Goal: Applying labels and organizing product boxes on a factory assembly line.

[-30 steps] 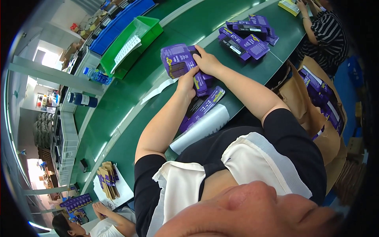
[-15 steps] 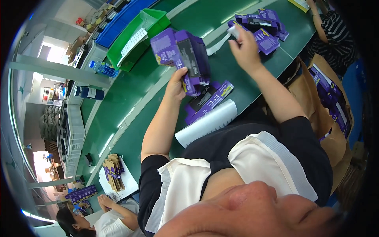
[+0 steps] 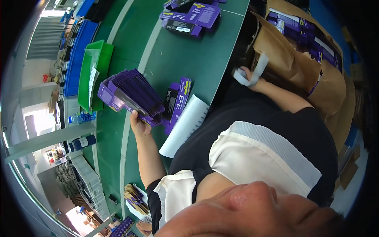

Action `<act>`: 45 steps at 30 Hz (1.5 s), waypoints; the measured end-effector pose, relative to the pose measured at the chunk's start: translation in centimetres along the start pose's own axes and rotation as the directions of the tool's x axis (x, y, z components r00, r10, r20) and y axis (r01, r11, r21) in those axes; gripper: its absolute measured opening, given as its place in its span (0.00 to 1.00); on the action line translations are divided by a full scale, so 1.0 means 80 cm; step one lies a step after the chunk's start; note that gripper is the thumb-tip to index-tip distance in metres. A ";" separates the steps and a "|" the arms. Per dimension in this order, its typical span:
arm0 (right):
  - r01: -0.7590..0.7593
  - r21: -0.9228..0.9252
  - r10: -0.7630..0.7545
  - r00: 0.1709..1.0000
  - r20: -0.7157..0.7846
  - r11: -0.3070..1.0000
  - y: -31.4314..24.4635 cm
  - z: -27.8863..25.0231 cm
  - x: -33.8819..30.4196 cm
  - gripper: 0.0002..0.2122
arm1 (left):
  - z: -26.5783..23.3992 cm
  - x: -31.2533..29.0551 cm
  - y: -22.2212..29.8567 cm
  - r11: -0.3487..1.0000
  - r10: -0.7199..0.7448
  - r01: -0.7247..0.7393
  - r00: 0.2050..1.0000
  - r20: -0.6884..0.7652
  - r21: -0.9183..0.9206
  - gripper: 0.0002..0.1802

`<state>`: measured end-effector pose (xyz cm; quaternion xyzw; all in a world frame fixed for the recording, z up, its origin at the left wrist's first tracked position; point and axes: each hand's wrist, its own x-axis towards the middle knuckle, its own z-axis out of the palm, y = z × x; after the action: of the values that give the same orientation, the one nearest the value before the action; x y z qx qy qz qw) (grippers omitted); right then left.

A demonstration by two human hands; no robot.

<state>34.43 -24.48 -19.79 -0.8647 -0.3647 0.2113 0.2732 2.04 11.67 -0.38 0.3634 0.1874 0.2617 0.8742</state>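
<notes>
My left hand (image 3: 141, 125) is closed round the near end of a thick stack of flat purple cartons (image 3: 138, 93), holding it up at a tilt over the green table. Below the table's right edge, my right hand (image 3: 254, 81) has its fingers curled on a loose white strip (image 3: 259, 68), which is blurred and curls up past the fingers. Another flat purple carton (image 3: 176, 103) lies on the table beside the held stack. Next to it, a white curled sheet (image 3: 182, 128) rests along the near edge.
More flat purple cartons (image 3: 193, 19) lie farther along the table (image 3: 197, 59). On the right stands an open brown paper bag (image 3: 331, 93) with purple cartons inside. A green bin (image 3: 83, 85), a water bottle (image 3: 81, 118) and a dark blue flask (image 3: 83, 143) are at the left.
My right hand has moved from above the table down past its right edge, with the white strip. My left hand has turned the carton stack, showing its layered edges. The view has swung round.
</notes>
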 end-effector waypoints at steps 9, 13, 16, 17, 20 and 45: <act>0.127 -0.014 -0.122 0.901 -0.417 0.992 -0.006 0.048 0.183 0.17 | 0.013 -0.017 0.000 0.999 0.026 -0.027 0.999 0.036 0.020 0.28; -0.065 0.044 0.075 0.953 -0.295 0.997 0.001 0.057 0.207 0.22 | 0.025 -0.023 -0.006 0.998 0.034 -0.034 0.999 -0.003 0.048 0.29; -0.109 0.084 0.127 0.961 -0.246 0.990 0.005 0.052 0.205 0.27 | 0.037 -0.023 -0.007 0.999 0.001 -0.001 1.000 -0.008 0.053 0.30; -0.111 0.099 0.132 0.964 -0.233 0.989 0.001 0.047 0.198 0.29 | 0.042 -0.023 -0.006 0.998 0.033 -0.031 0.998 -0.045 0.062 0.30; -0.147 0.083 0.152 0.986 -0.069 0.986 -0.024 0.029 0.143 0.28 | 0.058 -0.026 -0.005 0.991 -0.014 0.022 0.998 -0.055 0.135 0.32; -0.340 0.937 -0.578 0.751 0.320 0.077 -0.374 -0.116 0.122 0.19 | 0.115 -0.036 -0.018 0.613 0.169 -0.297 0.954 0.246 0.732 0.40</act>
<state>30.56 -2.66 4.40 -0.2728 -0.2671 0.6526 0.6545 5.00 4.16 5.08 0.7367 0.1635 0.2415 0.6100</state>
